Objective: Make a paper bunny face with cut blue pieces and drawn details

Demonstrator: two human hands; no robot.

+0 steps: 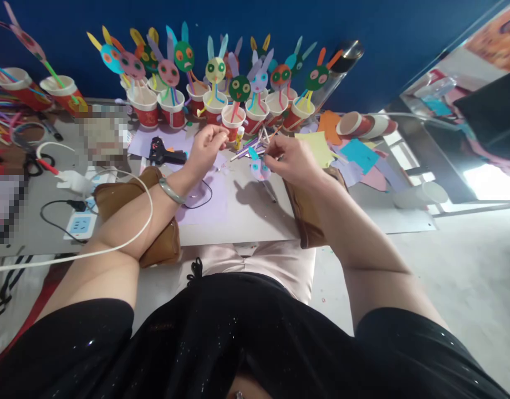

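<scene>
My right hand (289,158) is closed in a pinch at the upper right edge of a small purple paper rabbit face (260,170). This face has blue eyes and a blue paper ear (253,153) standing on its left side; the fingers cover the spot opposite. A thin dark stick (270,192) shows just below it. To the left, my left hand (212,145) holds its thumb and fingertips together, and whatever is between them is too small to see. Beyond both hands a small yellow glue stick (239,137) stands near a pile of coloured sticks (255,148).
Red paper cups (172,113) with finished-looking paper rabbits line the back wall. A black glue gun (166,152) lies left on purple paper. Coloured paper scraps (360,156) and stacked cups (365,125) are at right. A white cable (149,213) crosses my left forearm, near a power strip (81,221).
</scene>
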